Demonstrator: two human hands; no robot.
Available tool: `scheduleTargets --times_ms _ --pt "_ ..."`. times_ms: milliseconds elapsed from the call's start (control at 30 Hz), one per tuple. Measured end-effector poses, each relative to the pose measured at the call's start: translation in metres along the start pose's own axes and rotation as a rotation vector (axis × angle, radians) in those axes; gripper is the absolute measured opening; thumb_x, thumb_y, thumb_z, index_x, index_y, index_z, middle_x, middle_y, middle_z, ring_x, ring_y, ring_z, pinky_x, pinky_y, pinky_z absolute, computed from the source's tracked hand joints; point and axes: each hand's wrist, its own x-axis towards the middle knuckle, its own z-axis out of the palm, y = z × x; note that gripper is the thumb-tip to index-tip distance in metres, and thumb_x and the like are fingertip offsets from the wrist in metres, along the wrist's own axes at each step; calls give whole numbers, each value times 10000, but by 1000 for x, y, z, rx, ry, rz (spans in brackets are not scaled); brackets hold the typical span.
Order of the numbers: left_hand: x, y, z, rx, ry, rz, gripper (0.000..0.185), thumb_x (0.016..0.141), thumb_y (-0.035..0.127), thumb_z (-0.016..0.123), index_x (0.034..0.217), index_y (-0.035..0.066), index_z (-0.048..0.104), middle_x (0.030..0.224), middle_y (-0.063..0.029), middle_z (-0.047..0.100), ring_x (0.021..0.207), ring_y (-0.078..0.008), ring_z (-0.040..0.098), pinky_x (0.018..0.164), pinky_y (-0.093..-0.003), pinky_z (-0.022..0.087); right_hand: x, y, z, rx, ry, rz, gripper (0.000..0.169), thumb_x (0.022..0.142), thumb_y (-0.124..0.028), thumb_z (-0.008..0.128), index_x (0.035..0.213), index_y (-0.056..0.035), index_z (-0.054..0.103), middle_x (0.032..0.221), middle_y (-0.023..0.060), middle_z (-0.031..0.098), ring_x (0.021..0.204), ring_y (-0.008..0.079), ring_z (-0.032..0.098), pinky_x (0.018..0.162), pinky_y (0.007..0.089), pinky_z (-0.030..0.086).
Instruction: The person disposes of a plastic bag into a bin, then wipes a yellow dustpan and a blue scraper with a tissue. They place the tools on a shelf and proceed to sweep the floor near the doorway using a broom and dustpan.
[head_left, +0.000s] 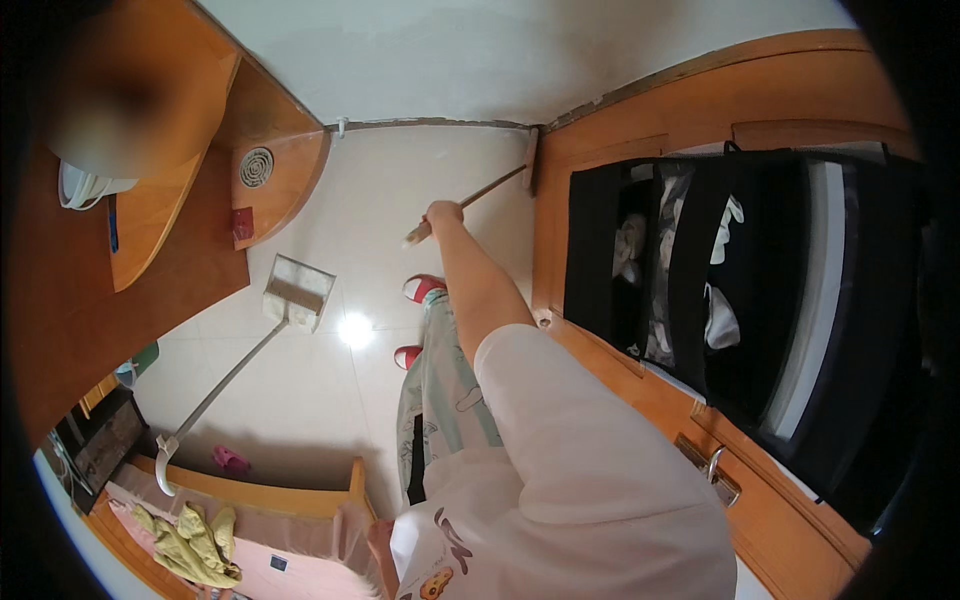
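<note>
My right hand (444, 214) is closed around the pale upper end of a long-handled broom (491, 187). The broom slants down to the floor, and its narrow brown head (531, 162) lies along the foot of the orange wooden door (553, 247). My left hand is out of view; only a bit of bare left arm (381, 541) shows beside my shirt. In front of me a long-handled dustpan (300, 289) rests on the tiled floor, its grey pole (229, 379) ending in a white hooked grip (163, 469).
A black hanging organizer (690, 270) with filled pockets covers much of the door, above a metal handle (712, 469). Curved wooden shelves (281, 180) jut from the left. A bed (300, 555) carries a yellow-green cloth (196, 544). A pink slipper (229, 459) lies beside the bed.
</note>
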Motion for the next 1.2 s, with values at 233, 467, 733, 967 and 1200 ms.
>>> scheduleTargets --times_ms 233,467,733,967,1200 --pt "-4 13 22 31 -28 -2 185 822 211 457 880 46 520 767 -66 596 654 -147 592 492 -237 422 56 82 -80 -1494 -108 -432 135 689 -186 561 738 -118 667 760 57 639 657 187 608 579 307 469" --pt "11 21 56 -59 -96 52 192 824 217 456 896 49 516 778 -68 599 659 -154 596 500 -246 426 -7 91 -208 -1374 -212 -464 148 736 -107 505 792 14 568 677 155 581 610 277 589 492 361 475" --pt "-16 72 56 -287 -67 -13 219 827 235 461 930 47 505 786 -79 602 674 -167 601 533 -272 441 -59 60 -273 -1201 -25 -428 241 777 -190 534 744 42 589 611 126 586 502 221 570 465 344 475" --pt "-1 -18 80 14 -23 102 252 831 233 466 933 14 538 781 -82 601 673 -159 591 556 -266 456 23 88 -171 -1799 -250 -919 115 676 -126 566 655 -42 641 702 114 623 676 241 610 559 359 470" --pt "-9 -32 91 72 -2 123 264 831 227 465 935 0 552 778 -86 601 670 -154 585 568 -263 463 34 139 -155 -1772 -202 -915 102 622 -152 597 622 -62 646 693 123 618 679 254 602 621 313 466"
